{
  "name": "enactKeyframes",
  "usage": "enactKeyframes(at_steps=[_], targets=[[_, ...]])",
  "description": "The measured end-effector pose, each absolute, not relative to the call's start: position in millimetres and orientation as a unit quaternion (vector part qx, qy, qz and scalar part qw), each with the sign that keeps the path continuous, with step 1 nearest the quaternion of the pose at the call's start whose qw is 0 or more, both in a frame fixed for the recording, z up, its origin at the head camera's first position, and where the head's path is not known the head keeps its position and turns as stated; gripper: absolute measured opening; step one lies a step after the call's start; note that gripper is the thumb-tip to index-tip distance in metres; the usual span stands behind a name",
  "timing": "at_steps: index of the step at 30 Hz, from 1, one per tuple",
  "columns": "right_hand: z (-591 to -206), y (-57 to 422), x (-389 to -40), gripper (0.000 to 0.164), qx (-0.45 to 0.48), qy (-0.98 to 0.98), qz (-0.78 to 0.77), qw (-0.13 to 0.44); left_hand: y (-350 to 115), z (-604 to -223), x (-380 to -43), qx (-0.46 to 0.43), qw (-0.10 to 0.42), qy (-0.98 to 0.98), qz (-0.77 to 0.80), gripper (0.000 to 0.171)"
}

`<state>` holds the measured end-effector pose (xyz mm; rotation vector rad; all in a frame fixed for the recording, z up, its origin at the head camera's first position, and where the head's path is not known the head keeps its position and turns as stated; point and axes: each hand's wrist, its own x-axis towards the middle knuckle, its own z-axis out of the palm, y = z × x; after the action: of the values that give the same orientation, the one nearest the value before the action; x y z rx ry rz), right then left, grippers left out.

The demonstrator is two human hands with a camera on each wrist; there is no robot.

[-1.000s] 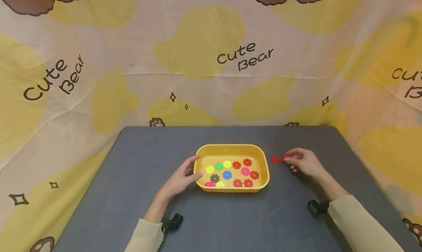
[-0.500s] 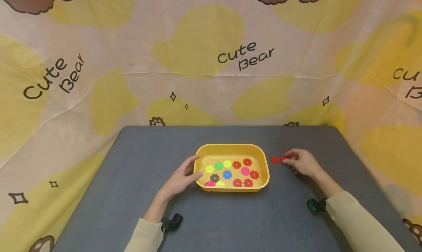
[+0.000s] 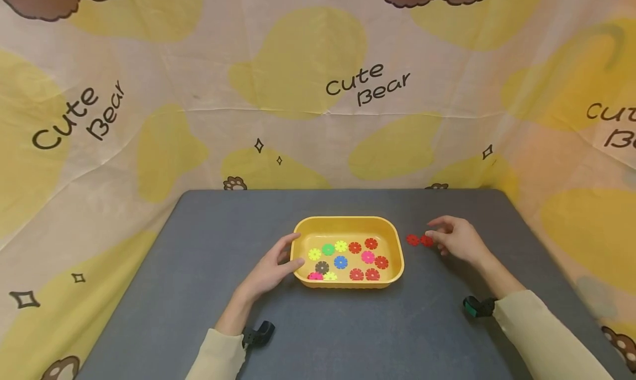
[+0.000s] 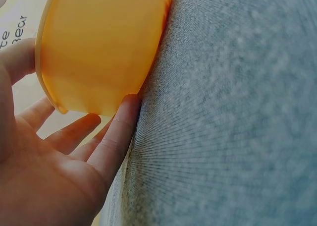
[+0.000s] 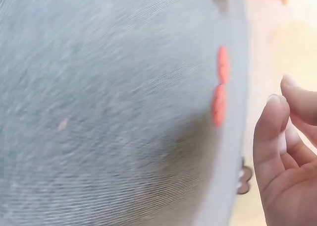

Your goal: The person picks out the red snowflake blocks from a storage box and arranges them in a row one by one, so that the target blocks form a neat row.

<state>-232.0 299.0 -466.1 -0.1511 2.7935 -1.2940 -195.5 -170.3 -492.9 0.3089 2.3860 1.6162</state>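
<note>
A yellow plastic basket (image 3: 349, 222) stands mid-table with several flower-shaped plastic discs (image 3: 340, 262) lying in it, in red, pink, yellow, green, blue and dark grey. My left hand (image 3: 270, 267) holds its left end. In the left wrist view the thumb reaches over the rim and the other fingers (image 4: 111, 141) lie against the outer wall. Right of the basket, two red discs (image 3: 413, 240) lie side by side on the table, apparently touching. My right hand (image 3: 459, 240) hovers just beside them, thumb and index finger (image 5: 299, 102) close together with nothing between.
A grey table (image 3: 343, 330) bears everything. Behind it and at the sides hangs a printed cloth (image 3: 298, 54) with yellow patches and lettering. Dark bands with small devices (image 3: 258, 333) sit on both wrists.
My right hand has set the second red disc down beside the first, moving it slightly left, and has let go of it. The left hand and the basket have stayed in place.
</note>
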Motion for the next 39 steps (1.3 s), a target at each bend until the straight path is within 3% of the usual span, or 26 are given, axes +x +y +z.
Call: enactKeyframes(at_steps=[12, 23, 39], targets=[[-438.9, 269.0, -224.9, 0.036, -0.081, 0.897, -0.434, 0.01, -172.0, -494.3, -195.5, 0.1, 0.121, 0.819, 0.552, 0.067], [-421.8, 230.2, -220.0, 0.031, -0.112, 0.883, -0.455, 0.026, -173.4, -495.0, -196.1, 0.109, 0.125, 0.814, 0.557, 0.067], [-417.7, 185.0, -218.1, 0.023, -0.18, 0.872, -0.455, 0.031, -170.8, -491.4, -195.5, 0.114, 0.122, 0.813, 0.557, 0.066]])
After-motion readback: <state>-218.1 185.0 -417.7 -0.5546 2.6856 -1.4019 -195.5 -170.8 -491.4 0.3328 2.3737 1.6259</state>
